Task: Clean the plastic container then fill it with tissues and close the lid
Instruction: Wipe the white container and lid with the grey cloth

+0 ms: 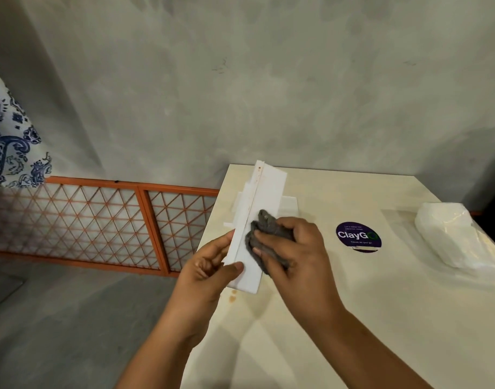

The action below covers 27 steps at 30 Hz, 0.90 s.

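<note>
A long white plastic container part [264, 197] is held tilted above the left side of the cream table [353, 304]. My left hand [210, 265] grips its near end, thumb on top. My right hand [291, 248] holds a crumpled grey cloth [264, 231] and presses it against the white panel's face. Small reddish stains show near the panel's far end. Another flat white plastic piece [288, 204] lies on the table behind it. A pack of white tissues in clear plastic wrap [451, 234] lies at the table's right edge.
A round purple "ClayGo" sticker [358, 237] sits on the table between my hands and the tissue pack. Brownish spots [233, 294] mark the table's left edge. An orange lattice fence [100, 217] runs along the floor at left, before a grey wall.
</note>
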Each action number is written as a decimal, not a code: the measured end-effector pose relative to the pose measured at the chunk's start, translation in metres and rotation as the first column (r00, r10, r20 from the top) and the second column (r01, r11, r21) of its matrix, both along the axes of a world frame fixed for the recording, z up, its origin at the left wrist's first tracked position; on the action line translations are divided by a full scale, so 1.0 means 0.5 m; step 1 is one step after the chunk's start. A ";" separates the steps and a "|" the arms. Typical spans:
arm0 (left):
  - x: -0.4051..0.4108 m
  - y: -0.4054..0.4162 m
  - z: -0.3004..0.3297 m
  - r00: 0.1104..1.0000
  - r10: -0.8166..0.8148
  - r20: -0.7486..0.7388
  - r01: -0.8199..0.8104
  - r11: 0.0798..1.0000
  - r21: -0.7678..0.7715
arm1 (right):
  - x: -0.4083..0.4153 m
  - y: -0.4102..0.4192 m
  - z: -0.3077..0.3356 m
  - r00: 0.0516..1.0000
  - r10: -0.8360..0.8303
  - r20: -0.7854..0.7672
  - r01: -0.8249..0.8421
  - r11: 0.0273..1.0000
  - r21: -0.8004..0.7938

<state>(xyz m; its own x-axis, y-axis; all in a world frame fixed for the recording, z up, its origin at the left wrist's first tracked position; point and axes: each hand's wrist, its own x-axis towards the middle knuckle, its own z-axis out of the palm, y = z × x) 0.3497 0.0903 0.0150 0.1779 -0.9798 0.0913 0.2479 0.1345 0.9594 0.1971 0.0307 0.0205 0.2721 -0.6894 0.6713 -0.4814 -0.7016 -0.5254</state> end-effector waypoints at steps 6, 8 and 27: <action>-0.015 0.005 0.002 0.995 -0.033 0.094 0.035 0.999 -0.020 | 0.005 -0.044 0.049 0.995 -0.098 0.013 0.099 0.994 -0.047; -0.022 0.007 -0.001 0.992 -0.022 0.120 0.026 0.999 -0.025 | 0.004 -0.061 0.066 0.990 -0.142 0.022 0.143 0.989 -0.024; -0.035 -0.005 -0.002 0.993 0.049 0.110 -0.042 0.997 -0.059 | 0.010 -0.037 0.060 0.991 -0.079 0.109 0.086 0.994 -0.069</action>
